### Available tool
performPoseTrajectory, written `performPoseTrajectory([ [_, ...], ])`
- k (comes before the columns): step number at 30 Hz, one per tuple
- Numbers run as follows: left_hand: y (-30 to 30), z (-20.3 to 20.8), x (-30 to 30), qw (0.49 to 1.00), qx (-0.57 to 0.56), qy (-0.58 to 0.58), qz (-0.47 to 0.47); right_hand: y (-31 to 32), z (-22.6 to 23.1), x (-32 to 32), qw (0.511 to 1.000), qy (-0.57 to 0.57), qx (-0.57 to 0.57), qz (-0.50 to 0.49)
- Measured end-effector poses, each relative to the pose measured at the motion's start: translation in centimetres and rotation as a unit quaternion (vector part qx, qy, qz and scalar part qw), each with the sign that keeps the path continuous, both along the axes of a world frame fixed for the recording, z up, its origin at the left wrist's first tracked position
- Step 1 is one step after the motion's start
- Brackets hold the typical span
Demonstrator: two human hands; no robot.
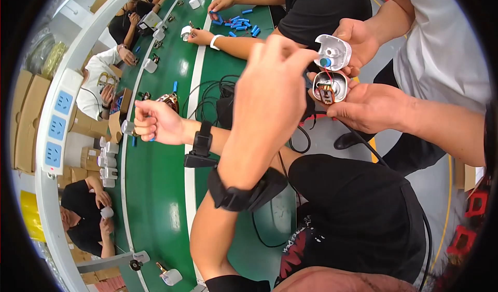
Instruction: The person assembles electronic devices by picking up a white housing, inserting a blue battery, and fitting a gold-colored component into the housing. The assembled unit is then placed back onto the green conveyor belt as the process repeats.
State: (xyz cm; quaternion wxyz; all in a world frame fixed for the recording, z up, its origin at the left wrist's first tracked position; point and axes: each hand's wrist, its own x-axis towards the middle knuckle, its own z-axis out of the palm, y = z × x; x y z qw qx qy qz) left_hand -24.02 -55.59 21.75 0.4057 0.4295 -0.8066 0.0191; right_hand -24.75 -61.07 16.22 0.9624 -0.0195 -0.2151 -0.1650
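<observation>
- White plastic housing (332,71), split into two halves with a blue battery and wiring showing, sits upper right of the frame in a co-worker's hands (371,105).
- Right hand (272,87) is raised at frame centre, fingertips pinched together beside the housing; whether it grips anything, I cannot tell.
- Left hand (155,121) is fisted at centre left around a small tool.
- Green workbench (155,188) runs below; blue batteries (236,24) lie at the top.

Brown cardboard boxes (27,116) stood stacked at the far left, behind a white rail; more brown cartons (83,159) lay nearby.
</observation>
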Motion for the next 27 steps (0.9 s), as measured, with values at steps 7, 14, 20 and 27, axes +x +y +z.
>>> performPoseTrajectory([
  [7, -0.7, -0.5, -4.0, 0.994, 0.033, -0.095, -0.038, 2.5, 4.6, -23.2, 0.902, 0.285, 0.325, 0.007],
  [14, -0.8, -0.9, -2.2, 0.991, 0.054, -0.124, 0.016, 1.4, 4.2, -20.8, 0.899, 0.296, 0.321, 0.026],
  [20, -0.6, -0.9, -2.0, 0.99, 0.061, -0.129, 0.02, 1.6, 4.2, -21.0, 0.886, 0.278, 0.369, 0.023],
  [27, -1.1, -0.1, -2.6, 0.988, 0.032, -0.149, 0.008, 1.7, 4.2, -21.5, 0.893, 0.27, 0.357, 0.035],
])
